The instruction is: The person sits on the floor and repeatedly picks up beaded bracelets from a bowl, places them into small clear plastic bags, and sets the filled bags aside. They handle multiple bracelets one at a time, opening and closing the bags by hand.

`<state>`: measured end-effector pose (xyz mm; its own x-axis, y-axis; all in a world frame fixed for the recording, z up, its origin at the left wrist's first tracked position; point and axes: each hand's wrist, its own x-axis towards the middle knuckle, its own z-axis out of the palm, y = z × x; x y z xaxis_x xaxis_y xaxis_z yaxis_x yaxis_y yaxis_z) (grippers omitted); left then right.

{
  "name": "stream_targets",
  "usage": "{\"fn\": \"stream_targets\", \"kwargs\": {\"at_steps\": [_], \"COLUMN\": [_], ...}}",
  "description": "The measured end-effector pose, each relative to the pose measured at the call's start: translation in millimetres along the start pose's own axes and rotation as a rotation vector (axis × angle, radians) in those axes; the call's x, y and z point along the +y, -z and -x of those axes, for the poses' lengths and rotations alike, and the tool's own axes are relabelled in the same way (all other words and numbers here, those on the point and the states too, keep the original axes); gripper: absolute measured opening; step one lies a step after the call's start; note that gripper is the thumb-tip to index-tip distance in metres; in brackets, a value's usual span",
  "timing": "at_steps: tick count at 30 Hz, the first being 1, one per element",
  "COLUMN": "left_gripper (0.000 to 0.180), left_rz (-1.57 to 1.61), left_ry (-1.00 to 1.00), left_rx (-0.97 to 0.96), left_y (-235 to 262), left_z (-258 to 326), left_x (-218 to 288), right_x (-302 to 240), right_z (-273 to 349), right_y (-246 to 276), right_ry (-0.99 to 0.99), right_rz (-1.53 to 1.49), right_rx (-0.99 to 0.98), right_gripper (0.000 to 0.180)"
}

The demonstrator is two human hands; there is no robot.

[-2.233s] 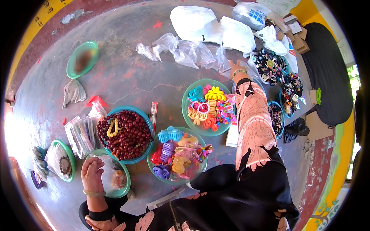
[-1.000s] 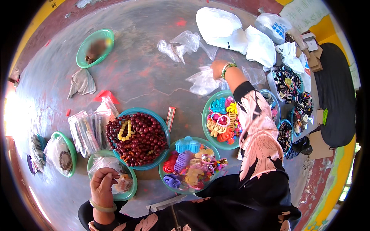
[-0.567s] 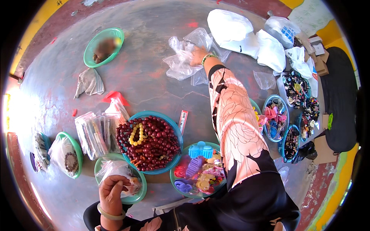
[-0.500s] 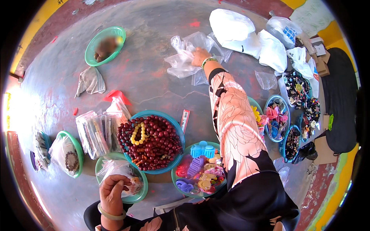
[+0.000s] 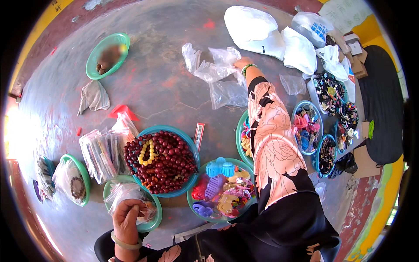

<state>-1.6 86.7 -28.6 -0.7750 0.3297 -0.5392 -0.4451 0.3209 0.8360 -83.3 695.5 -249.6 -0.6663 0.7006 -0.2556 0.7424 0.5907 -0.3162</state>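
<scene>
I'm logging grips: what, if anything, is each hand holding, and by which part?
The right hand is at the right end of the clear plastic bags; whether it grips them cannot be told. Nothing held shows in the left hand.

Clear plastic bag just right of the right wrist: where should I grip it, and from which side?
I'd pinch the near edge of the clear plastic bag, coming from the person's side. It seems to lie flat on the floor, leaving little height to grasp; that edge looks free, while a white bag sits close behind the far edge.
</scene>
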Motion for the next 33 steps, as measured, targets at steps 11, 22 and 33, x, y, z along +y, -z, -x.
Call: {"fn": "stream_targets", "kwargs": {"at_steps": [11, 22, 33], "left_gripper": [0.013, 0.013, 0.013], "left_rz": [-0.052, -0.094, -0.079], "left_ry": [-0.031, -0.083, -0.118], "left_rx": [-0.022, -0.098, -0.113], "left_y": [0, -1, 15], "left_z": [1, 8, 23], "left_x": [-14, -13, -9], "right_x": [194, 17, -37], "right_z": [78, 153, 138], "right_y": [51, 73, 11], "right_ry": [-0.346, 0.421, 0.093], "right_rz": [0.485, -0.732, 0.231], "right_rx": [0.039, -0.341, -0.335], "right_gripper": [0.038, 0.078, 0.045]}}
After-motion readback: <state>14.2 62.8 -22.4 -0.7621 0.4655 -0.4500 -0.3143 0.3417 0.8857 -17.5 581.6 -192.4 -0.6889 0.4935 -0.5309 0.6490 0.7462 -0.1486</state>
